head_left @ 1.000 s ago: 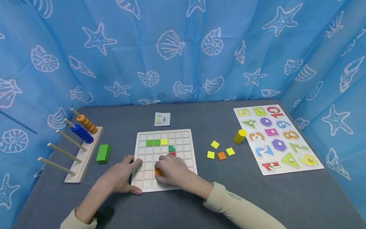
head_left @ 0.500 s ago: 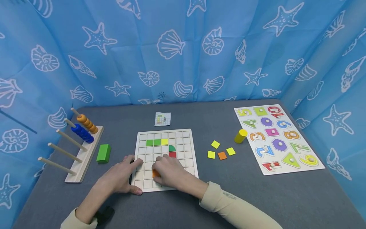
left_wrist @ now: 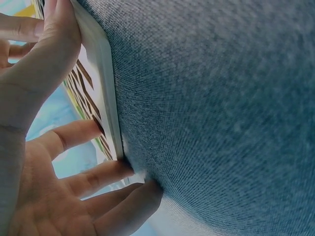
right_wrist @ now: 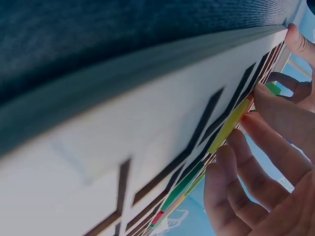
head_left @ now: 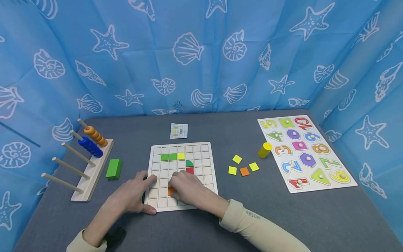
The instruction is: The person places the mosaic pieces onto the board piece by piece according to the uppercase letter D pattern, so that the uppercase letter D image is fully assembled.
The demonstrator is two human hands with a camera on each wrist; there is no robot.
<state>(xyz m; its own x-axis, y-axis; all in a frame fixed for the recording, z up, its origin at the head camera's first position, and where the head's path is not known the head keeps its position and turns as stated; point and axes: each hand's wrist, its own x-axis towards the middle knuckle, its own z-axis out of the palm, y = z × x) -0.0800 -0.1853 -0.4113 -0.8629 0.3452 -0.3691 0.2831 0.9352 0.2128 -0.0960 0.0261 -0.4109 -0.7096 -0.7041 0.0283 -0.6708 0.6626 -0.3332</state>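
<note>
A white grid board (head_left: 162, 202) lies flat on the grey table. My left hand (head_left: 133, 193) rests spread along its left edge, with the thumb at the near corner. Over the lower middle of the grid, my right hand (head_left: 186, 189) pinches an orange square tile (head_left: 171, 191) between thumb and index finger, right at the board's surface. A yellow tile (right_wrist: 229, 125) beside it shows only in the right wrist view. Higher on the board are two green tiles (head_left: 172, 156), a yellow tile (head_left: 181, 156), a dark green rounded tile (head_left: 189, 163) and a red tile (head_left: 190, 170).
Right of the board lie loose yellow tiles (head_left: 232, 170) and one orange tile (head_left: 244, 171). Beyond stand a yellow cylinder (head_left: 265, 150) and a number puzzle (head_left: 306, 154). A pattern card (head_left: 178, 131) lies behind; a green block (head_left: 114, 169) and bead rack (head_left: 92, 171) stand left.
My right hand has shifted slightly left with the orange tile, uncovering more of the red tile, then stayed nearly still. The left hand keeps its place.
</note>
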